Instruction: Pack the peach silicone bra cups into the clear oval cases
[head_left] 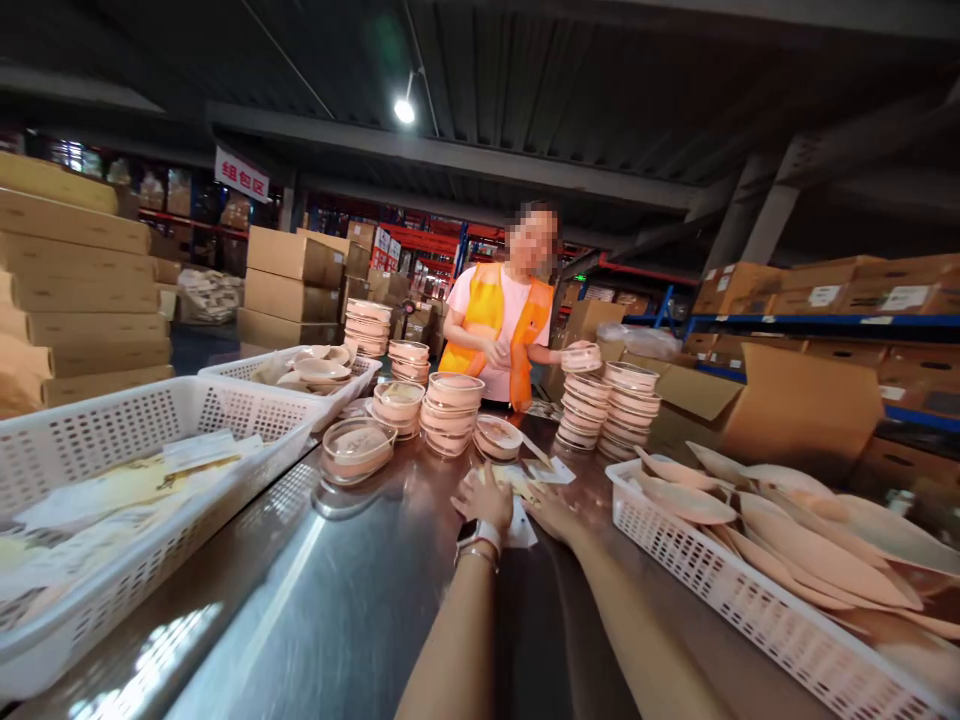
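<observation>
On the metal table, my left hand (485, 497), with a watch on its wrist, has its fingers spread over flat white and yellow printed packets (517, 480). My right hand (551, 513) touches the right side of these packets; its fingers are blurred, so their grip is unclear. Just beyond my left hand lies a round lidded container (498, 438) with a clear top and pinkish body. A larger clear-topped container (358, 449) sits to the left. Behind are stacks of similar containers (451, 415). A thin pale strip (536, 450) lies beside the packets.
A white basket (300, 440) of printed packets stands left, with another basket (364, 385) of bowls behind it. At right, a white basket (675, 560) holds leaf-shaped pale pieces (810, 530). Across the table, a person in an orange vest (484, 310) touches a container stack (583, 400).
</observation>
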